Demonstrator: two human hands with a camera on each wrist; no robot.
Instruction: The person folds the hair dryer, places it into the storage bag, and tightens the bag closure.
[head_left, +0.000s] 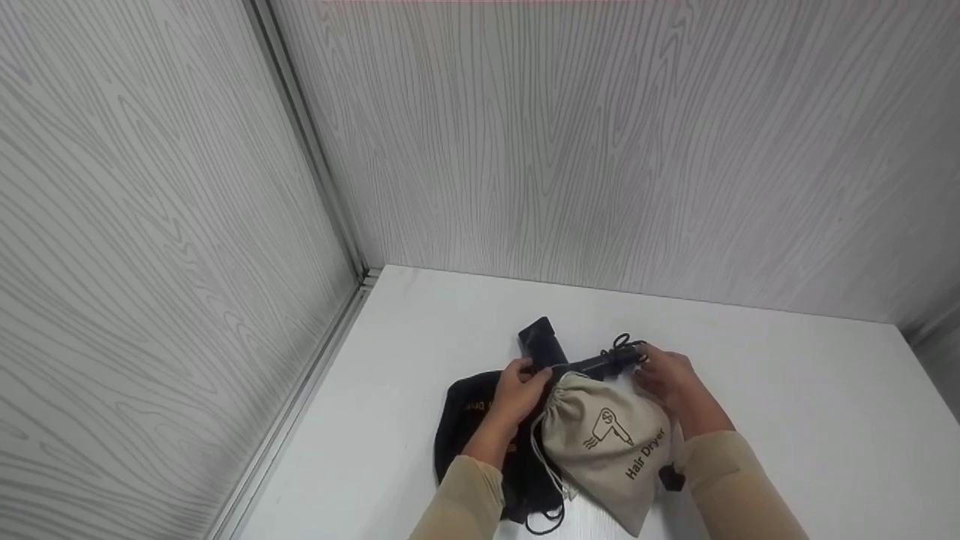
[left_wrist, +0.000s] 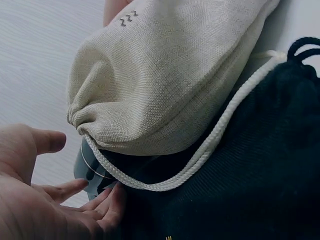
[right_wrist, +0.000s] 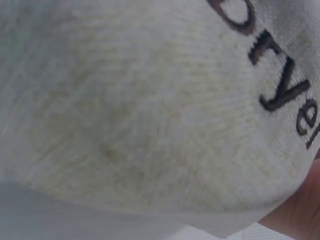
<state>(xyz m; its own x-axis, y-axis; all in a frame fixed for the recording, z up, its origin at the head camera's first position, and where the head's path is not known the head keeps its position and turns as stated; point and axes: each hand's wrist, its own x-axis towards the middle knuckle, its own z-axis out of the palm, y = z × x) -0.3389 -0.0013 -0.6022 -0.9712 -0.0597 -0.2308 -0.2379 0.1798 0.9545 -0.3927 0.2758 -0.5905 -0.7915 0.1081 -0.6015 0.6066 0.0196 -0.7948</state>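
A cream drawstring bag [head_left: 607, 439] printed "Hair Dryer" lies partly over a black cloth bag [head_left: 469, 420]. Behind its gathered mouth is what looks like a black hair dryer [head_left: 544, 343], one part pointing away and a handle-like part to the right with dark cord loops. My left hand [head_left: 517, 394] is beside the cream bag's mouth; in the left wrist view its thumb stands apart and its fingertips touch the dark surface below the white drawstring [left_wrist: 165, 186]. My right hand [head_left: 667, 379] pinches the right end of the handle; the right wrist view shows mostly blurred cream cloth.
The things lie on a white tabletop [head_left: 375, 420]. Grey wood-grain panels stand at the back [head_left: 570, 150] and left [head_left: 150, 262]. A small black block-like piece [head_left: 672, 478] lies by the right forearm. A black cord loop [head_left: 546, 523] hangs from the black bag toward the near side.
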